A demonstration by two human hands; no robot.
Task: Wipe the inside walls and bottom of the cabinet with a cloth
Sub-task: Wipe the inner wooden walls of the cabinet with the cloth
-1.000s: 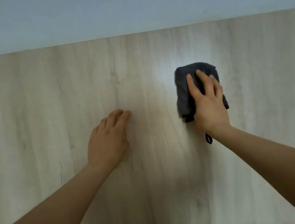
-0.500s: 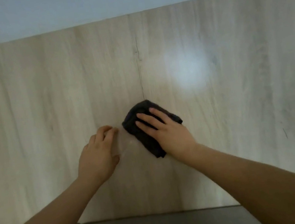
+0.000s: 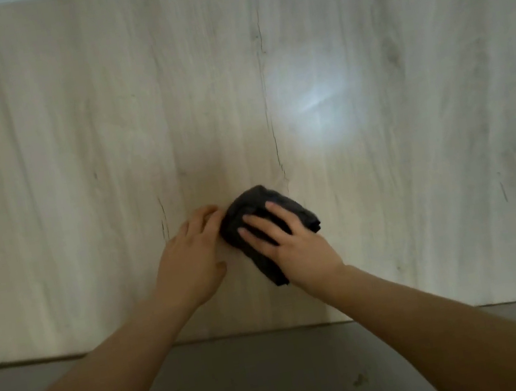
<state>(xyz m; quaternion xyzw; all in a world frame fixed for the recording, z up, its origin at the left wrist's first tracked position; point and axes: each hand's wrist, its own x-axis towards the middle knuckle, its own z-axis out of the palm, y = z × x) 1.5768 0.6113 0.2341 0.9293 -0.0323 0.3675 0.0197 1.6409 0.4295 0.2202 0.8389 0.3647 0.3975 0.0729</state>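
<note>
A pale wood-grain cabinet panel [image 3: 73,158] fills most of the view. A folded dark grey cloth [image 3: 248,207] lies flat against it near the lower middle. My right hand [image 3: 288,241] presses on the cloth with straight, spread fingers, covering its lower right part. My left hand [image 3: 189,261] rests flat on the panel just left of the cloth, its fingertips next to the cloth's edge.
A bright round light spot [image 3: 316,100] falls on the panel above and to the right of the cloth. Below the panel's lower edge lies a dark grey floor [image 3: 280,379] with a few small specks. A thin pale strip runs along the very top.
My right hand has slid the cloth from the upper right down and left, up to my left hand. The view has tilted down, showing more dark surface.
</note>
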